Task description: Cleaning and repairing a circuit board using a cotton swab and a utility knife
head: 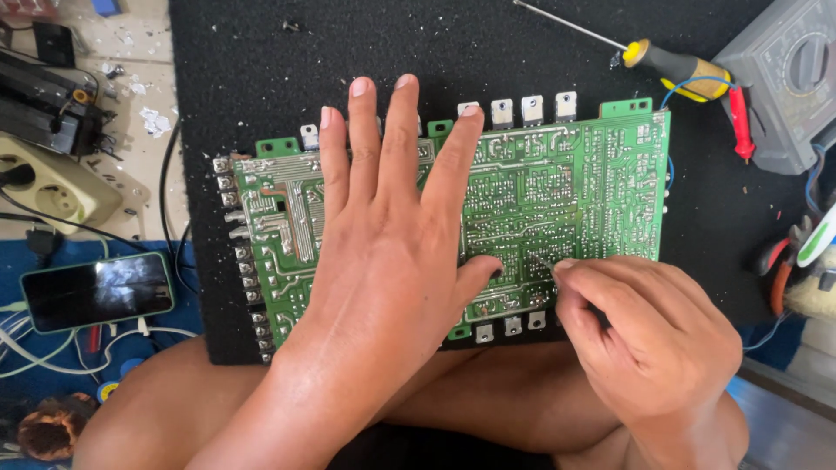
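Head view: left hand (pixel 383 252) covers circuit board (pixel 601 187).

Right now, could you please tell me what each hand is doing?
Left hand: open, flat on the green circuit board.
Right hand: closed on a thin metal probe.

Left hand (pixel 383 235) flat, fingers spread — right hand (pixel 649 335) curled, pinching.

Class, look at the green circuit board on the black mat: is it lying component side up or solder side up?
Solder side up. The green circuit board shows silvery traces and solder joints, with no component bodies on its face; the left hand lies flat on it.
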